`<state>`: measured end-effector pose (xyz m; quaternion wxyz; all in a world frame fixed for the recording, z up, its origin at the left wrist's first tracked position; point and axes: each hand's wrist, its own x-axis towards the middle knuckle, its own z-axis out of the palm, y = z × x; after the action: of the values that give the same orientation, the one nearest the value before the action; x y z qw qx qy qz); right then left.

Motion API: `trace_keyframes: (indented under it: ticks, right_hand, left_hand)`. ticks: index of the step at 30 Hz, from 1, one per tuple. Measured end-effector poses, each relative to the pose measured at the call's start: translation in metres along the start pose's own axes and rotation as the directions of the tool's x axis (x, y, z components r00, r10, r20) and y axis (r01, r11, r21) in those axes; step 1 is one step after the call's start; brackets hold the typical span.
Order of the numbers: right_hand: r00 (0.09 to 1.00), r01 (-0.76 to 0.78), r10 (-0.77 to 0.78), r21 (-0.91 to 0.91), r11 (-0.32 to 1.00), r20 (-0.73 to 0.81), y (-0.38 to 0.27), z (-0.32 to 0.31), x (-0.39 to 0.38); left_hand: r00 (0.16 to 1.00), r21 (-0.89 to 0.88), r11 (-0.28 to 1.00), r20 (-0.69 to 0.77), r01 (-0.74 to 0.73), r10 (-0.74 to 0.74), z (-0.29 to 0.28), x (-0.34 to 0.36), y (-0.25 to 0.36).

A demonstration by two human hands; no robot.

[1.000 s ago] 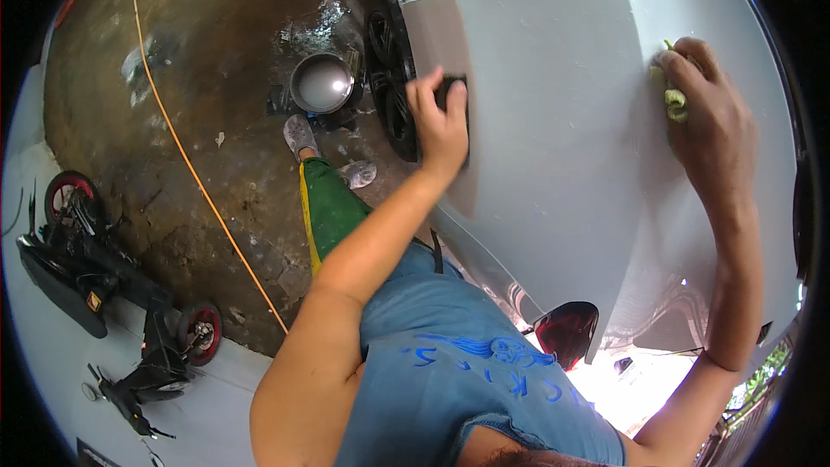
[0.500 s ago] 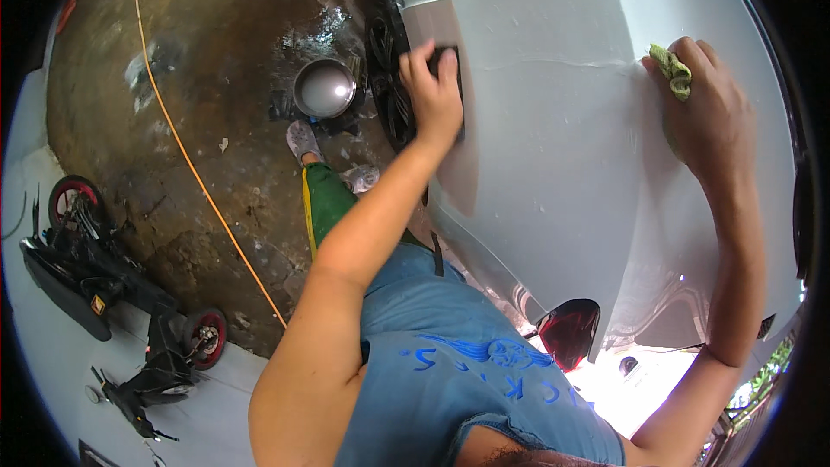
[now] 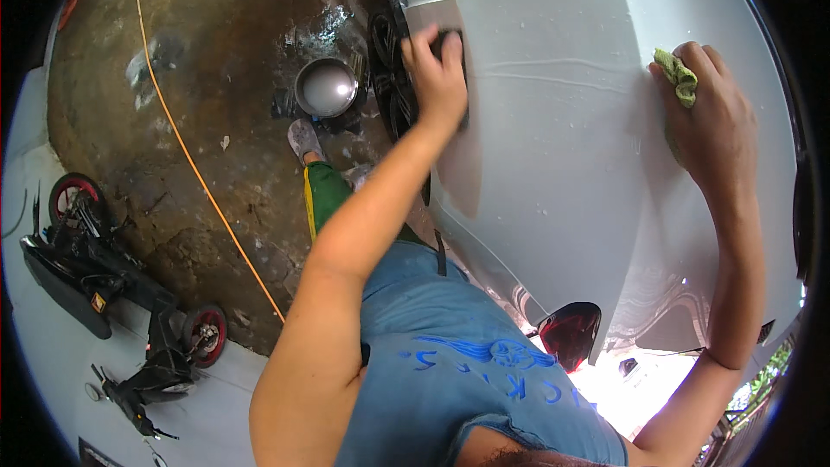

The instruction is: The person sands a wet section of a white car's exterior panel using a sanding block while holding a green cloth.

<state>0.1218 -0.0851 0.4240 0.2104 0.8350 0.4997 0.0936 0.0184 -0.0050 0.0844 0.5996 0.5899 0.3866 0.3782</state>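
Observation:
The silver-grey car body panel (image 3: 545, 147) stretches in front of me, wet, with a brownish strip along its left edge above the wheel (image 3: 389, 78). My left hand (image 3: 438, 82) is closed on a dark block or pad (image 3: 442, 40), pressed flat to that strip; its underside is hidden. Farther right, my right hand (image 3: 713, 117) grips a crumpled yellow-green cloth (image 3: 677, 78) against the panel. Part of the cloth is hidden under the palm.
A round metal basin (image 3: 326, 88) of cloudy liquid sits on the wet floor beside the wheel, near my shoe (image 3: 304, 138). An orange hose (image 3: 194, 173) crosses the floor. A black motorbike (image 3: 130, 294) stands at left. A red tail light (image 3: 571, 335) is low on the car.
My left hand and the dark block have slid slightly up the strip. The right hand with the cloth has shifted slightly right and down. Wet streaks on the panel look different.

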Motion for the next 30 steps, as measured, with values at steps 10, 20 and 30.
trace_keyframes:
  ticks: [10, 20, 30]
  right_hand:
    - [1.000, -0.014, 0.014, 0.006, 1.000, 0.025, 0.008, 0.005, -0.005]
    - [1.000, -0.003, 0.003, -0.002, 1.000, 0.029, 0.005, 0.003, -0.001]
    - [0.999, 0.038, -0.038, 0.053, 0.998, -0.008, -0.008, -0.004, 0.006]
  left_hand:
    - [0.999, -0.003, 1.000, 0.033, 0.017, -0.017, -0.006, -0.049, 0.009]
    - [0.996, -0.064, 0.994, -0.006, 0.086, -0.087, 0.018, 0.063, -0.012]
    - [0.990, -0.080, 0.992, -0.086, 0.103, -0.109, 0.006, 0.108, -0.029]
